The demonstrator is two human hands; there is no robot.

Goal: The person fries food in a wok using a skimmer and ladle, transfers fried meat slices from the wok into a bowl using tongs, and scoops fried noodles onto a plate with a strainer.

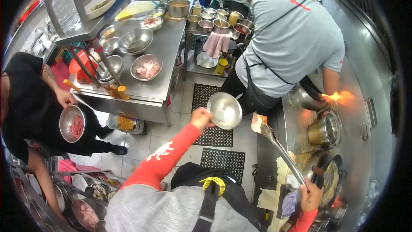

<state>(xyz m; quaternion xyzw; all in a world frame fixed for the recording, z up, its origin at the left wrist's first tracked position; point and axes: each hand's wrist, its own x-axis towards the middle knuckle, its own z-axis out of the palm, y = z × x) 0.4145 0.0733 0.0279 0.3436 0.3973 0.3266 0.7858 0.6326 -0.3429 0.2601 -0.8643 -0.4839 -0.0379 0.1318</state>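
My left hand [201, 119] grips the rim of a shiny metal bowl [225, 111], held out over the floor mats; no food shows inside it. In my right hand [310, 195] are long metal tongs [283, 152], pointing up and left from beside the stove. Their tips pinch a pale and brown chunk of food [259, 123], which looks like meat. That chunk hangs to the right of the bowl, apart from it. Under my right hand lie a bluish cloth [290, 203] and a dark pan [332, 174] on the stove.
Ahead, a person in a grey shirt [296, 34] works near a flame [339, 97]. On the stove stands a metal pot [325, 129]. To the left, a person in black [32, 99] holds a bowl of raw meat [72, 123] beside a steel table [165, 66] bearing several bowls.
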